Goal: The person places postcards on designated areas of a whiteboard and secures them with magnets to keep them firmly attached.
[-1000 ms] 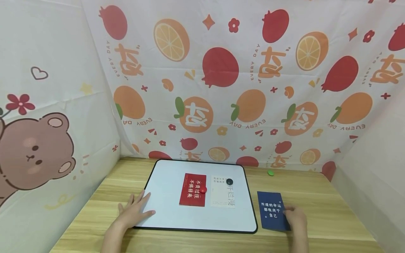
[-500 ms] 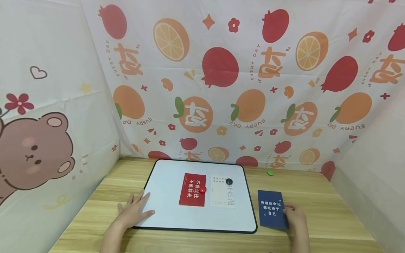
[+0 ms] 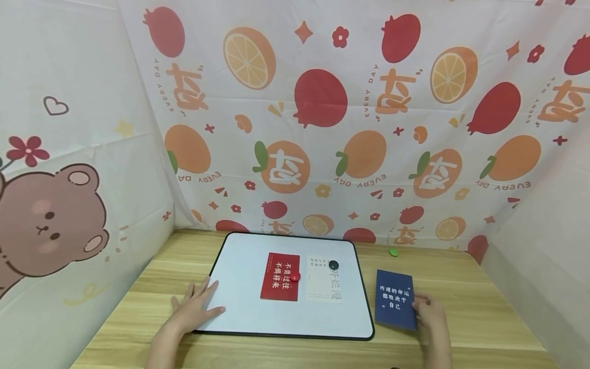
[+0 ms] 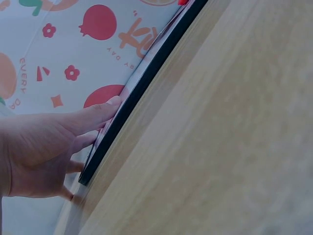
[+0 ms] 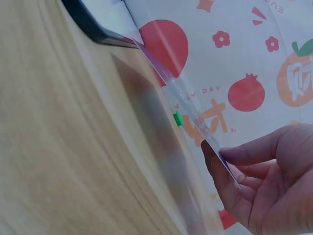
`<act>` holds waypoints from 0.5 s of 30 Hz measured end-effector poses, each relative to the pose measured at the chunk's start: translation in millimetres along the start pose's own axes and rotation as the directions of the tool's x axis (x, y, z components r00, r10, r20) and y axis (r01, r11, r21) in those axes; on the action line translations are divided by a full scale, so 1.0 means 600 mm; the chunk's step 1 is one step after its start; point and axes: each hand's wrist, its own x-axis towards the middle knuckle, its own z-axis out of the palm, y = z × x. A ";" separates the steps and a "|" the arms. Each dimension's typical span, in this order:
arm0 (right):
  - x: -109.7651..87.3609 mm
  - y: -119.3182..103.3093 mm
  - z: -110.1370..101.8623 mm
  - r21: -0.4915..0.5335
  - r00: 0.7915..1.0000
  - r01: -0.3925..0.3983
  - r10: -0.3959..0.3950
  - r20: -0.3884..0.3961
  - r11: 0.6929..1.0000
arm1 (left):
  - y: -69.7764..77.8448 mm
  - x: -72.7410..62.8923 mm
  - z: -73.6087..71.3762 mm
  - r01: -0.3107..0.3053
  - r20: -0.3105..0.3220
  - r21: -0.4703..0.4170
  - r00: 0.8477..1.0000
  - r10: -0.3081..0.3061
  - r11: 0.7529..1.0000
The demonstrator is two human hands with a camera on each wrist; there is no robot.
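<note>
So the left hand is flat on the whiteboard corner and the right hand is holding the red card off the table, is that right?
Not quite. The right hand pinches the blue card, not a red one; the head view shows this. The red card lies on the whiteboard under a red magnet. The left hand does rest flat on the whiteboard corner.

Head view looks down from above at the board [image 3: 239, 302]; wrist views sit low and close — sharing its edge [image 4: 142, 88].

Both forearms cut off by head view's bottom edge. Small print on white card [image 3: 324, 286] too small to read — green piece [image 3: 394, 251] too small to identify.
</note>
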 end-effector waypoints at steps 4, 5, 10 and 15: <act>-0.002 -0.007 0.002 0.026 1.000 -0.009 0.009 0.006 1.000 | 0.000 0.000 0.000 -0.001 0.001 -0.008 1.000 0.001 1.000; -0.002 -0.010 0.002 0.040 1.000 -0.009 0.008 0.007 0.999 | 0.000 0.000 0.000 -0.001 0.000 -0.009 1.000 0.001 1.000; -0.004 -0.020 0.008 0.075 1.000 0.017 -0.017 0.004 0.997 | 0.001 -0.001 -0.001 -0.002 -0.002 -0.010 1.000 0.002 1.000; -0.005 -0.025 0.016 0.091 0.999 0.037 -0.037 0.001 0.995 | 0.002 -0.001 -0.001 -0.001 -0.001 -0.013 1.000 0.001 1.000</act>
